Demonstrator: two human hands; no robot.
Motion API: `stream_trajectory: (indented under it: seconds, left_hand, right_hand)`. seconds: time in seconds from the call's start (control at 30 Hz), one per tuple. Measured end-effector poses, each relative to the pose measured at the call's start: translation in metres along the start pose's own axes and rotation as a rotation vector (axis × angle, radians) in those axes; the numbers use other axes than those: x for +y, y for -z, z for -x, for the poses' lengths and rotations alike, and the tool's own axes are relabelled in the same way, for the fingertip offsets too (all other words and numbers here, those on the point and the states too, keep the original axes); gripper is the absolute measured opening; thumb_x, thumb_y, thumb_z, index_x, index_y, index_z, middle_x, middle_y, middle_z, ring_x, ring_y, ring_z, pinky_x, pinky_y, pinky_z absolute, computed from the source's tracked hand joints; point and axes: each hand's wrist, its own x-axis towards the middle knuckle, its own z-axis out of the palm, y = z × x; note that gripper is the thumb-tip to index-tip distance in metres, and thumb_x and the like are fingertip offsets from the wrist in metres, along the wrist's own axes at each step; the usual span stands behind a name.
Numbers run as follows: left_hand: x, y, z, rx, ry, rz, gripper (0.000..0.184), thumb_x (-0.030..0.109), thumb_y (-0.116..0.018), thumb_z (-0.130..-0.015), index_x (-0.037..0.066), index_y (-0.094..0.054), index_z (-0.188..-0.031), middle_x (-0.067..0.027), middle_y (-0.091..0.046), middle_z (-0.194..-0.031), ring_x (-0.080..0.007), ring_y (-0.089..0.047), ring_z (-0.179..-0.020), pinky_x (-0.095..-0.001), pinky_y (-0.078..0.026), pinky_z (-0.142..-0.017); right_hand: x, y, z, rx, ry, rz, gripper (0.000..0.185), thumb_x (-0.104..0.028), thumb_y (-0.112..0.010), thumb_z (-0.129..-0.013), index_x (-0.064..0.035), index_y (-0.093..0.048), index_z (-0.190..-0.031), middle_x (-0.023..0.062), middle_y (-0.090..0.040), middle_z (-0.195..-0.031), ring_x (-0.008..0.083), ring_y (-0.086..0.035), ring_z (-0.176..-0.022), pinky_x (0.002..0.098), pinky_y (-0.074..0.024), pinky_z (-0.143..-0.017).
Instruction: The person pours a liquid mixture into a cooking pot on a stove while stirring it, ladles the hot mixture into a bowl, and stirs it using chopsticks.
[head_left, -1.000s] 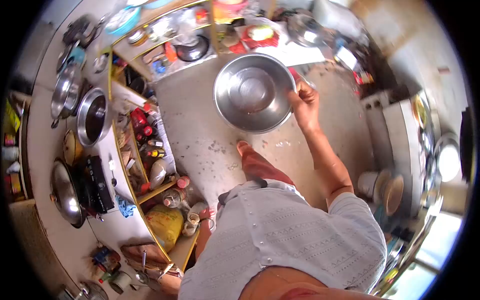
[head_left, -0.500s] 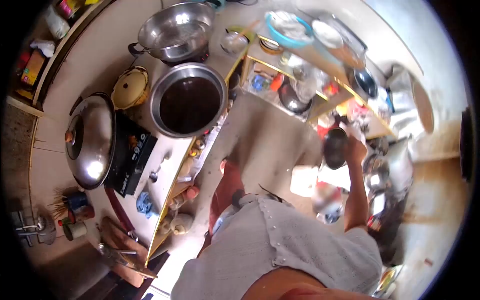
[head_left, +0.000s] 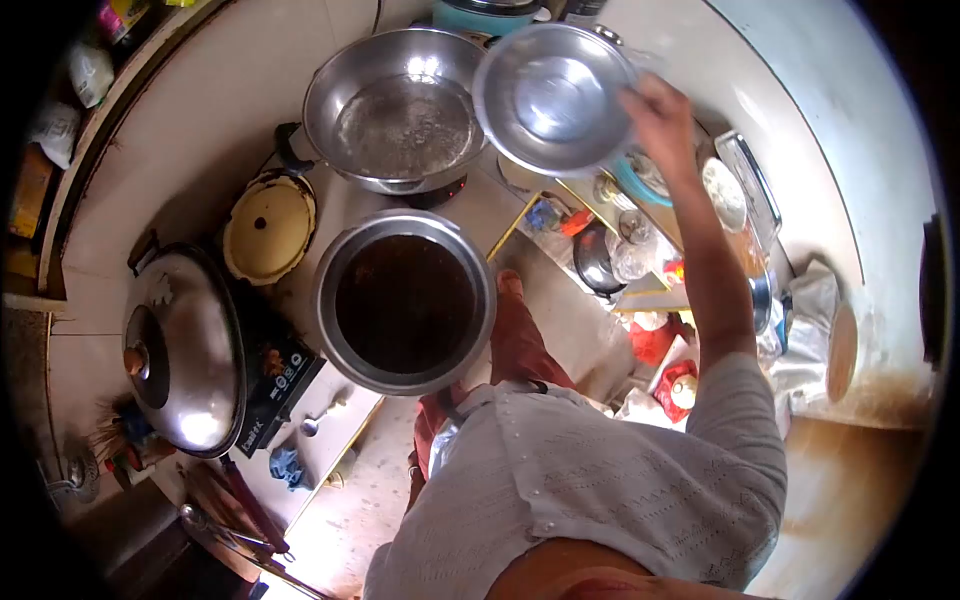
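Observation:
My right hand (head_left: 655,110) is closed on the rim of a shallow stainless steel bowl (head_left: 555,100), raised at the upper middle beside a large steel pot. That two-handled pot (head_left: 400,120) has a wet, cloudy-looking bottom and stands on a cooker with a red light. In front of it, a metal basin (head_left: 328,300) holds dark brown liquid. My left hand is out of sight beyond my body.
At left, a lidded wok (head_left: 190,340) sits on a black cooktop (head_left: 280,370). Beside it are a cream enamel dish (head_left: 270,230), a spoon (head_left: 315,425) and a blue cloth (head_left: 288,468). Shelves at right carry a turquoise basin (head_left: 640,180) and a dark pan (head_left: 595,260).
My right hand has swung from low at the right up to the counter, carrying the bowl beside the pot. My body and view have shifted nearer the counter.

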Motion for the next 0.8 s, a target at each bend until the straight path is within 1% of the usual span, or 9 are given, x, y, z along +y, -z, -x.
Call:
stream_trajectory:
  seconds: [0.03,0.07,0.13,0.17,0.33,0.43,0.6,0.7,0.8]
  left_hand:
    - [-0.007,-0.011,0.003,0.027,0.014,0.027,0.044,0.047,-0.062,-0.091,0.004,-0.067,-0.098,-0.0066,-0.070,-0.078,-0.0165,-0.067,-0.066,-0.0297,-0.049,-0.053]
    - [-0.012,-0.022,0.009,0.058,0.028,0.056,0.044,0.047,-0.062,-0.091,0.004,-0.067,-0.098,-0.0065,-0.070,-0.078,-0.0164,-0.067,-0.066,-0.0296,-0.049,-0.053]
    - [-0.030,-0.052,0.022,0.129,0.060,0.119,0.044,0.047,-0.062,-0.091,0.004,-0.068,-0.098,-0.0063,-0.070,-0.079,-0.0162,-0.067,-0.066,-0.0296,-0.049,-0.053]
    - [-0.040,-0.069,0.034,0.170,0.081,0.155,0.044,0.047,-0.062,-0.091,0.004,-0.068,-0.098,-0.0061,-0.070,-0.079,-0.0161,-0.067,-0.066,-0.0296,-0.049,-0.053]
    - [-0.084,-0.175,0.099,0.401,0.172,0.363,0.044,0.048,-0.062,-0.091,0.004,-0.068,-0.098,-0.0056,-0.070,-0.079,-0.0157,-0.067,-0.067,-0.0294,-0.049,-0.054]
    - [-0.092,-0.235,0.131,0.506,0.190,0.454,0.044,0.048,-0.063,-0.090,0.005,-0.068,-0.098,-0.0052,-0.070,-0.079,-0.0154,-0.067,-0.068,-0.0293,-0.049,-0.054]
    - [-0.073,-0.296,0.147,0.593,0.134,0.529,0.044,0.048,-0.063,-0.090,0.005,-0.068,-0.098,-0.0046,-0.070,-0.080,-0.0149,-0.067,-0.069,-0.0292,-0.049,-0.055]
    - [-0.047,-0.303,0.138,0.575,0.057,0.528,0.044,0.048,-0.063,-0.090,0.005,-0.068,-0.098,-0.0043,-0.070,-0.080,-0.0146,-0.067,-0.069,-0.0291,-0.049,-0.055]
    - [-0.012,-0.293,0.126,0.456,0.015,0.473,0.047,0.051,-0.063,-0.090,0.005,-0.068,-0.099,-0.0031,-0.070,-0.084,-0.0132,-0.067,-0.074,-0.0277,-0.049,-0.059]
  right_hand:
    - [0.001,-0.032,-0.026,-0.045,0.016,-0.043,0.019,-0.016,-0.071,-0.082,-0.0008,-0.060,-0.077,-0.0031,-0.047,-0.057,0.0066,-0.042,-0.054,0.0278,-0.0370,-0.049]
    - [0.009,-0.059,-0.053,-0.080,0.201,-0.011,0.019,-0.016,-0.072,-0.080,-0.0016,-0.059,-0.078,0.0021,-0.048,-0.056,0.0086,-0.044,-0.053,0.0303,-0.0377,-0.049]
    - [0.016,-0.115,-0.091,-0.167,0.340,0.229,0.020,-0.020,-0.069,-0.079,-0.0057,-0.055,-0.076,0.0117,-0.054,-0.058,0.0251,-0.053,-0.049,0.0377,-0.0418,-0.049]
    - [0.018,-0.139,-0.106,-0.127,0.486,0.343,0.016,-0.027,-0.064,-0.080,-0.0128,-0.064,-0.086,0.0114,-0.064,-0.066,0.0331,-0.066,-0.065,0.0440,-0.0501,-0.057]
    - [0.052,-0.233,-0.145,-0.303,0.935,0.458,0.020,-0.013,-0.060,-0.076,-0.0084,-0.067,-0.095,0.0118,-0.068,-0.069,0.0297,-0.069,-0.065,0.0429,-0.0522,-0.053]
    - [0.052,-0.249,-0.141,-0.418,0.978,0.417,0.020,-0.013,-0.060,-0.076,-0.0073,-0.067,-0.094,0.0124,-0.069,-0.071,0.0295,-0.069,-0.065,0.0421,-0.0523,-0.053]
    - [0.049,-0.250,-0.125,-0.565,0.781,0.108,0.013,-0.018,-0.063,-0.078,-0.0054,-0.063,-0.076,0.0174,-0.063,-0.065,0.0366,-0.065,-0.062,0.0472,-0.0514,-0.059]
    - [0.059,-0.260,-0.126,-0.597,0.596,0.021,0.019,-0.022,-0.062,-0.078,-0.0038,-0.066,-0.082,0.0213,-0.067,-0.073,0.0375,-0.067,-0.071,0.0479,-0.0523,-0.063]
    - [0.065,-0.253,-0.143,-0.829,0.189,-0.228,0.019,-0.020,-0.062,-0.078,-0.0013,-0.062,-0.075,0.0159,-0.064,-0.066,0.0250,-0.065,-0.056,0.0394,-0.0530,-0.059]
